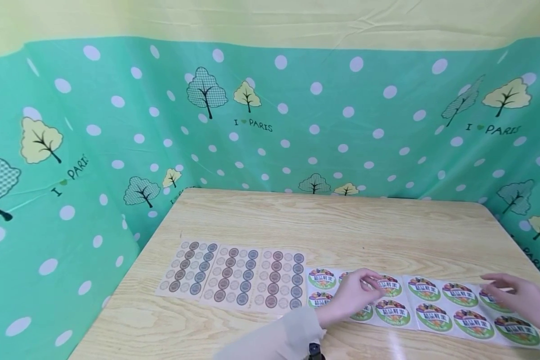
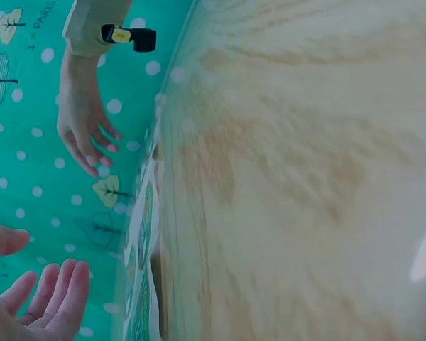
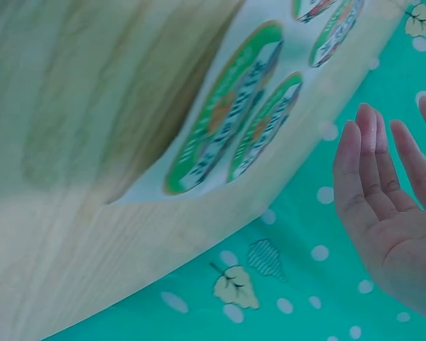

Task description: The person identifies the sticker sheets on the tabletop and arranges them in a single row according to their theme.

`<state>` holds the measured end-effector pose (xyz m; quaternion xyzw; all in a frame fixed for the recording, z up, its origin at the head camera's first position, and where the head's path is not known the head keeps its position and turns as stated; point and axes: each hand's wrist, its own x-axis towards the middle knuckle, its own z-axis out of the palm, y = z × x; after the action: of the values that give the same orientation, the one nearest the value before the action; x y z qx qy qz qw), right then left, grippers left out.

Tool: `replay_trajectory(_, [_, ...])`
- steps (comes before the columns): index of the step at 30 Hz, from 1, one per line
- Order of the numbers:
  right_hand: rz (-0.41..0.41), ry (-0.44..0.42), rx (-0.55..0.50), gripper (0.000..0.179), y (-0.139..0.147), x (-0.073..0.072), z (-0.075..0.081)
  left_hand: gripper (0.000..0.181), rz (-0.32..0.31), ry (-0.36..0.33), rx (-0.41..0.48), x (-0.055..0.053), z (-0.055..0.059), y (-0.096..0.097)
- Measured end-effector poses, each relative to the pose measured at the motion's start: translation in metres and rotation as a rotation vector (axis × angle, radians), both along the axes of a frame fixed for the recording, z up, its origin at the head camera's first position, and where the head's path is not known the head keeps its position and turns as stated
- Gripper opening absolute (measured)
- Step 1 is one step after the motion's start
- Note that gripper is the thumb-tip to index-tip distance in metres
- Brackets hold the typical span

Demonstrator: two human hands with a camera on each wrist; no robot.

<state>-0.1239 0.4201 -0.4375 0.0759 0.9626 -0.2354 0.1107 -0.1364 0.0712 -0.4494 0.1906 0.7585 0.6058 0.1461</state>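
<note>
A strip of large oval fruit stickers (image 1: 434, 316), green and white with colourful fruit along the top, lies on the table at front right. Over its left part is my left hand (image 1: 353, 295), thumb and fingers loosely bent with nothing between them. My right hand (image 1: 517, 296) hovers above the strip's right end, fingers relaxed and holding nothing. In the right wrist view, that hand (image 3: 397, 206) has its fingers extended, apart from the stickers (image 3: 224, 117), whose sheet edge lifts slightly. The left wrist view shows the left hand's fingers (image 2: 67, 295) spread loosely.
Sheets of small round stickers (image 1: 222, 275) in brown, blue-grey and pale rows lie left of the oval ones. The wooden table (image 1: 333, 220) is bordered by a green dotted curtain (image 1: 261, 145) with printed trees. A dark band (image 1: 314, 350) is on the left wrist.
</note>
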Motion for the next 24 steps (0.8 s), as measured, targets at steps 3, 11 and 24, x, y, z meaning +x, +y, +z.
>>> replay_trajectory(3, [0.014,0.018,-0.003,0.068,-0.007,-0.003,0.003,0.03,0.028,0.034,-0.031,-0.005,0.0,-0.008])
replay_trajectory(11, [0.045,0.103,0.001,0.059,-0.028,-0.008,0.007,0.03,0.078,0.09,-0.046,-0.018,0.003,-0.036])
replay_trajectory(24, [0.16,0.217,-0.028,0.041,-0.077,-0.004,0.029,0.032,0.127,0.193,-0.153,-0.029,0.007,-0.081])
